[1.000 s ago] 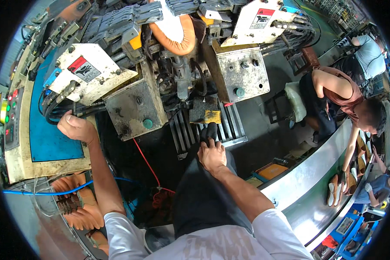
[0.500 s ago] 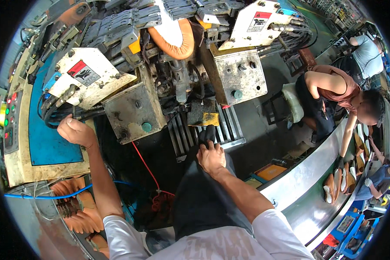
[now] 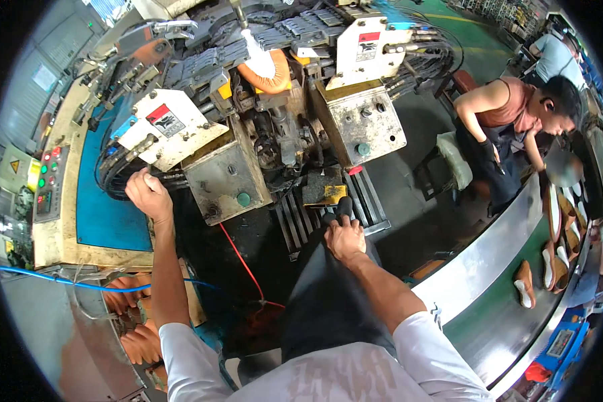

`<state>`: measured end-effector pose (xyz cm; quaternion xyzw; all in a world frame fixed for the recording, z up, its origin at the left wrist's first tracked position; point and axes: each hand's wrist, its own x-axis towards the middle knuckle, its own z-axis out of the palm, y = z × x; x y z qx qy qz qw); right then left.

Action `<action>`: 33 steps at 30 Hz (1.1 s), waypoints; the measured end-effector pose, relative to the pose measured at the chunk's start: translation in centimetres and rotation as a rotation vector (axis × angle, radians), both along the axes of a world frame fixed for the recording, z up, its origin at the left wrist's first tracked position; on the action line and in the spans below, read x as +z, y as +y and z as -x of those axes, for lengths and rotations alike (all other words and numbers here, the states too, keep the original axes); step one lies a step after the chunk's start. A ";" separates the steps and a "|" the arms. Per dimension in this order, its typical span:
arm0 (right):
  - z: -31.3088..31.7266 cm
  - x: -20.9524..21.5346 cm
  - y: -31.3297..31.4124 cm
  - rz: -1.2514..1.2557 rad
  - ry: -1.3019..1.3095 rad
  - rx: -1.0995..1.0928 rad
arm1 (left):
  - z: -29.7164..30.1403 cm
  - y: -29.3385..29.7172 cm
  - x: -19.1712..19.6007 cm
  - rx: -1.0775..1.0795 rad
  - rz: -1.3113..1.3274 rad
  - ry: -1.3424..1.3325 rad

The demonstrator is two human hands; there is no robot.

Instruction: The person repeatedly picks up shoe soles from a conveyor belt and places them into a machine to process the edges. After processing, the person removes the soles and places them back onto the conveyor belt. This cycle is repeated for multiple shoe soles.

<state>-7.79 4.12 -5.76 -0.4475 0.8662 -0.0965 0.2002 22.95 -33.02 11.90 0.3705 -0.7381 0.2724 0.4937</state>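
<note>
My left hand (image 3: 149,194) is curled beside the black hoses (image 3: 117,177) at the machine's left side; its palm side is hidden, so I cannot tell whether it grips anything. Over my dark-trousered knee lies my right hand (image 3: 345,239), its fingers spread loosely and holding nothing. In front of me a tan shoe upper (image 3: 275,79) sits on a white last (image 3: 258,57), among the metal plates of a shoe-making machine. Below it, my dark shoe (image 3: 345,205) is by a yellow-edged foot pedal (image 3: 327,195).
Two metal boxes with green buttons, the left box (image 3: 228,184) and the right box (image 3: 368,127), jut toward me. Tan uppers (image 3: 141,342) are piled at lower left. To the right, a co-worker (image 3: 509,107) sits beside a green conveyor (image 3: 476,328) carrying shoes (image 3: 525,285).
The view has shifted, so the machine appears further right. Both my hands keep nearly the same places. The co-worker's reaching arm has drawn back, and one shoe now lies apart on the conveyor.
</note>
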 end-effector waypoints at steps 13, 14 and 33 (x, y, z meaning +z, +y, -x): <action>2.3 -0.7 4.8 0.168 0.028 -0.104 | 14.0 8.6 6.5 -0.491 -0.635 -0.209; 2.4 -0.7 4.9 0.164 0.017 -0.106 | 15.6 8.0 6.4 -0.536 -0.686 -0.192; 3.6 0.5 3.8 0.151 -0.073 -0.161 | 29.8 5.8 3.8 -0.912 -2.063 0.934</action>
